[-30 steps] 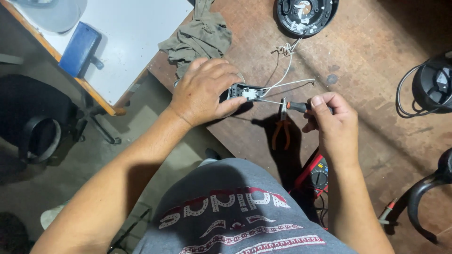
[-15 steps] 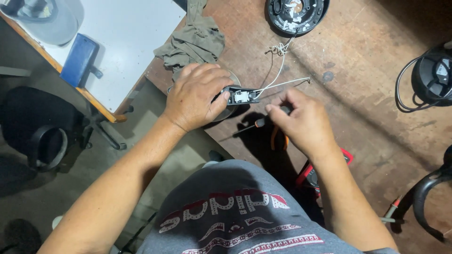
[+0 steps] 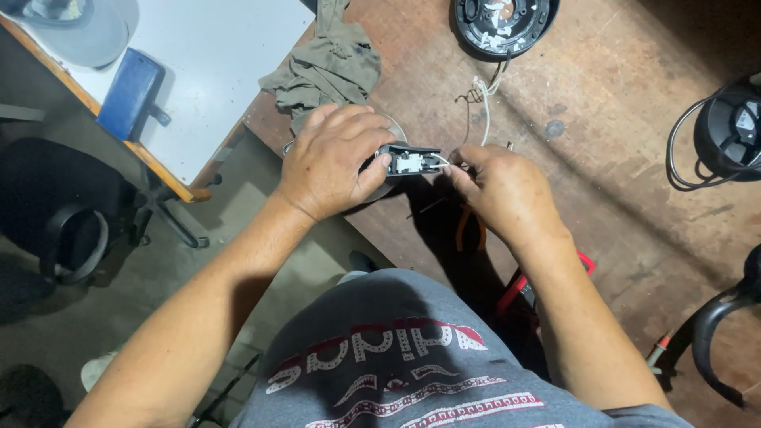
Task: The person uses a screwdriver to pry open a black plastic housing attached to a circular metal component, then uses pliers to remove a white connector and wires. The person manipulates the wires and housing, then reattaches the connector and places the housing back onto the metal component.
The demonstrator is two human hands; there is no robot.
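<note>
My left hand grips a small black electrical part with a white connector at the near edge of a brown wooden workbench. My right hand pinches thin white wires right at the connector's end. Those wires run up toward a round black base at the top. Orange-handled pliers lie on the bench just under my right hand. A round metal piece shows partly beneath my left hand.
An olive cloth lies at the bench's left corner. A white table with a blue case stands to the left. A black appliance with a cord sits at the right, and a red-and-black meter near my right forearm.
My right hand has let go of the pliers, which now lie on the bench, and moved left to the connector's wires. My left hand kept its hold on the part.
</note>
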